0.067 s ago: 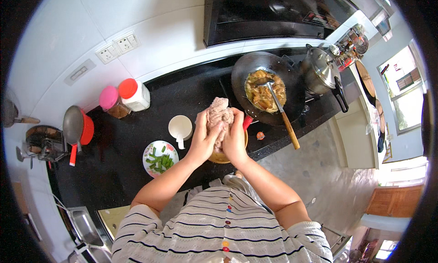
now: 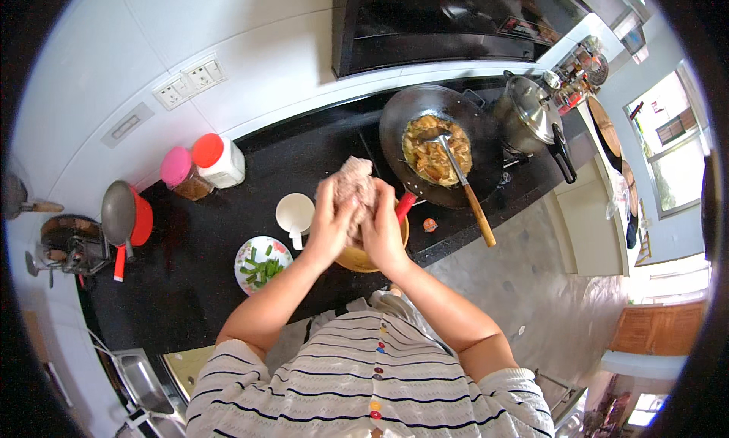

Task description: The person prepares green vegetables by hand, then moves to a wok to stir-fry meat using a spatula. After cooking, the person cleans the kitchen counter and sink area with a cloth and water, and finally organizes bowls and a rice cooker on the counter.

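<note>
A wrinkled, pale pinkish lump point(image 2: 355, 181) is squeezed between my two hands; I cannot make out whether it is cloth or food. My left hand point(image 2: 329, 229) wraps round its left side, thumb across the front. On the other side my right hand point(image 2: 385, 231) presses against it with bent fingers. Both hands are closed on the lump, and its top sticks out above them. Beneath them stands a yellow bowl point(image 2: 357, 262), mostly hidden by my hands and wrists. The wok's red handle point(image 2: 406, 204) is just beyond my right hand.
A wok point(image 2: 395, 123) of browned food holds a wooden-handled spatula point(image 2: 477, 214), with a pressure cooker point(image 2: 528, 111) at its right. Left of my hands are a white cup point(image 2: 292, 212) and a plate point(image 2: 250, 252) of cut greens. Two lidded jars point(image 2: 220, 164) stand by the wall.
The lump has changed shape a little between my hands and leans more to the left. The whole view has shifted slightly.
</note>
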The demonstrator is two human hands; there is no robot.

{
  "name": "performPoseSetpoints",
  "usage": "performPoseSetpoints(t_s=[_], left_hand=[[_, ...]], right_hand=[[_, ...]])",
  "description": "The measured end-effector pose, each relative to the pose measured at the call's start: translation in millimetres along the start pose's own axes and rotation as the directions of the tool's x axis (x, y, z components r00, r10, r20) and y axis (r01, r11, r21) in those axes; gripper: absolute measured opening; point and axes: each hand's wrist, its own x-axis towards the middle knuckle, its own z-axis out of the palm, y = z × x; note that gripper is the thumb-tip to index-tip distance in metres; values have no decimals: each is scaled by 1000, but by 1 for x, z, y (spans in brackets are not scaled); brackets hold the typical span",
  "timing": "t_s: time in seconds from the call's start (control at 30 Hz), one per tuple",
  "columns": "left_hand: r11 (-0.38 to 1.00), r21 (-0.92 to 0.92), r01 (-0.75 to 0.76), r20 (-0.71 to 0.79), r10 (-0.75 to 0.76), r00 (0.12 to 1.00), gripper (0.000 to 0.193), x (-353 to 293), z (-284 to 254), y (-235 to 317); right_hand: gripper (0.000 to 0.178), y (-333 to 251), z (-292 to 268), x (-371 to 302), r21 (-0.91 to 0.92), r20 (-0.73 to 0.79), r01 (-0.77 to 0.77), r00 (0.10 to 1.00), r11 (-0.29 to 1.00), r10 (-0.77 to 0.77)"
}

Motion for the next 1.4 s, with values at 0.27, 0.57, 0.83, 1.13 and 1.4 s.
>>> performPoseSetpoints(t_s=[0.27,0.57,0.83,1.13,1.4], left_hand=[[791,607,79,-195,51,980,44,112,-57,-45],[663,744,-81,52,63,997,64,87,-20,-69],[832,537,140,125,-243,962,51,22,32,-25],[761,647,-47,145,-63,987,39,-14,49,-75],[788,604,118,19,-162,987,38,-21,84,-60]], right_hand=[[66,13,-80,-17,-389,-28,52,997,920,-68],[62,89,-206,-29,-810,-225,-202,974,550,26],[68,114,-240,-10,-692,-54,-222,965,687,257],[53,81,-256,-27,-687,52,-2,997,726,52],[47,62,-259,-51,-785,-3,-77,993,614,120]])
